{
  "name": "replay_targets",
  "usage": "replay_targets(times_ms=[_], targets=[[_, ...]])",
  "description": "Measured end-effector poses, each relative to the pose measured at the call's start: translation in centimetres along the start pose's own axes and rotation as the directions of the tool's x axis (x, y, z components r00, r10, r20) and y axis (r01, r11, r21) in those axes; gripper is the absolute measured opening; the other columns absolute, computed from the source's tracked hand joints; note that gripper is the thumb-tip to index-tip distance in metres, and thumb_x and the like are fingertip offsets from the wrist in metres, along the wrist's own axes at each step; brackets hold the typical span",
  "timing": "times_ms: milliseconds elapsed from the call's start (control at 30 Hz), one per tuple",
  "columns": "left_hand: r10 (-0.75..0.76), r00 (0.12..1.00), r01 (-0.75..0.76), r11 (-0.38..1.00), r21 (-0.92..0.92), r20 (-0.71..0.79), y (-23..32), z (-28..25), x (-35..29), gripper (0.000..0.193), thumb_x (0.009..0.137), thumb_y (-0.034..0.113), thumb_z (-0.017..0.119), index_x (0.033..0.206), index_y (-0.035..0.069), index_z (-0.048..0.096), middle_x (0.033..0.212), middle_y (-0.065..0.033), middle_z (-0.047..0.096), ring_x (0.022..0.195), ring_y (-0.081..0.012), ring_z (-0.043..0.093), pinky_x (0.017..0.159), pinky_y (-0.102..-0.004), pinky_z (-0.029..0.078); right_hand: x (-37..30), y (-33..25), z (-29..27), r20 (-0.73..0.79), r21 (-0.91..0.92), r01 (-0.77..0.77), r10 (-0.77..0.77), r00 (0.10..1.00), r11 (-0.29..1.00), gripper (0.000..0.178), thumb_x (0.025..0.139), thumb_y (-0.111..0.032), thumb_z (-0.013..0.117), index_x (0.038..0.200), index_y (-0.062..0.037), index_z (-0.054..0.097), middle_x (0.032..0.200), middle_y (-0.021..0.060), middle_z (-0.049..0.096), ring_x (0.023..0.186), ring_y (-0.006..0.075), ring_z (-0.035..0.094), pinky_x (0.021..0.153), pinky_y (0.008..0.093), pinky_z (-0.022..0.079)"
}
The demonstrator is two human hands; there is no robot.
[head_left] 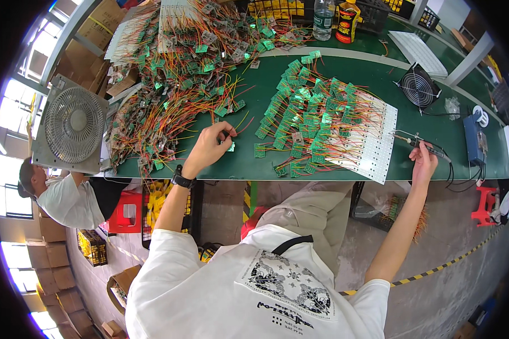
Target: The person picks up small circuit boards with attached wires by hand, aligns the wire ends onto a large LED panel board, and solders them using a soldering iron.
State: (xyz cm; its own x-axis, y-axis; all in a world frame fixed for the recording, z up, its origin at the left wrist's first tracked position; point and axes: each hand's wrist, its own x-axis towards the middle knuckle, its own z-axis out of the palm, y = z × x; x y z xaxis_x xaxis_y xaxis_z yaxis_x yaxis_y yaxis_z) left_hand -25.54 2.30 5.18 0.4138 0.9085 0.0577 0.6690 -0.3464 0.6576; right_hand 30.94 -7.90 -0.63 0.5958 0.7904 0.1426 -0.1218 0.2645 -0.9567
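My left hand (210, 148) is closed in a pinch near the table's front edge, left of the middle. A small green circuit board (231, 147) shows at its fingertips, with red and yellow wires rising beside it. My right hand (423, 164) grips a soldering iron (434, 150) whose thin tip points left toward a white perforated board (373, 151). Rows of green circuit boards (293, 116) with red and yellow wires lie on and beside that white board. Close to my left hand spreads a large tangled heap of wired circuit boards (175, 90).
On the green table (240, 169) stand a box fan (76, 121) at left and a small black fan (417, 86) at right. A blue soldering station (474, 140) with its cable sits far right. A water bottle (323, 20) and a yellow-and-black bottle (348, 21) stand behind. A person (68, 198) sits at left.
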Motion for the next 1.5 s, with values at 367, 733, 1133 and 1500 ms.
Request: replay_targets(times_ms=[367, 733, 1133, 1500], targets=[[0.246, 0.948, -0.264, 0.962, -0.069, -0.2, 0.4, 1.3, 0.5, 0.021, 0.09, -0.001, 0.059, 0.111, -0.002, 0.064, 0.088, -0.0069, 0.068, 0.084, -0.0179, 0.065, 0.079, -0.0298, 0.05, -0.1, 0.0, -0.1, -0.012, -0.009, -0.015, 0.015, 1.0, 1.0, 0.02, 0.089, -0.012, 0.066, 0.102, 0.0032, 0.065, 0.072, 0.0073, 0.063, 0.057, 0.0154, 0.059, 0.053, 0.0239, 0.042], [0.312, 0.939, -0.314, 0.595, -0.74, -0.147, 14.0, 9.1, 10.8, 0.016, 0.097, 0.007, 0.055, 0.107, -0.005, 0.062, 0.083, -0.0059, 0.065, 0.075, -0.0101, 0.063, 0.07, -0.025, 0.051, 0.2, -0.2, 0.1, -0.042, -0.01, -0.025, 0.025, 0.999, 1.0, 0.018, 0.089, -0.011, 0.067, 0.1, 0.003, 0.065, 0.07, 0.0079, 0.064, 0.054, 0.0153, 0.059, 0.051, 0.0234, 0.042], [0.585, 0.811, -0.407, 0.585, -0.701, 0.017, 19.7, 15.9, 16.4, 0.012, 0.094, 0.007, 0.057, 0.095, -0.003, 0.064, 0.08, -0.0093, 0.068, 0.067, -0.0145, 0.063, 0.062, -0.0291, 0.05, -0.1, 0.0, 0.5, -0.061, -0.039, -0.04, 0.038, 0.997, 0.998, 0.018, 0.09, -0.011, 0.066, 0.1, 0.0035, 0.063, 0.069, 0.0085, 0.063, 0.053, 0.0148, 0.058, 0.05, 0.0235, 0.041], [0.733, 0.678, -0.732, 0.68, -0.051, 0.048, 17.2, 20.5, 15.8, 0.012, 0.079, 0.017, 0.065, 0.081, 0.007, 0.071, 0.077, -0.0089, 0.068, 0.067, -0.0296, 0.065, 0.057, -0.0405, 0.05, -0.5, -0.2, 1.1, -0.092, -0.138, 0.045, -0.058, 0.994, 0.989, 0.019, 0.089, -0.009, 0.066, 0.102, 0.0053, 0.063, 0.072, 0.0113, 0.065, 0.057, 0.0185, 0.06, 0.053, 0.0262, 0.044]])
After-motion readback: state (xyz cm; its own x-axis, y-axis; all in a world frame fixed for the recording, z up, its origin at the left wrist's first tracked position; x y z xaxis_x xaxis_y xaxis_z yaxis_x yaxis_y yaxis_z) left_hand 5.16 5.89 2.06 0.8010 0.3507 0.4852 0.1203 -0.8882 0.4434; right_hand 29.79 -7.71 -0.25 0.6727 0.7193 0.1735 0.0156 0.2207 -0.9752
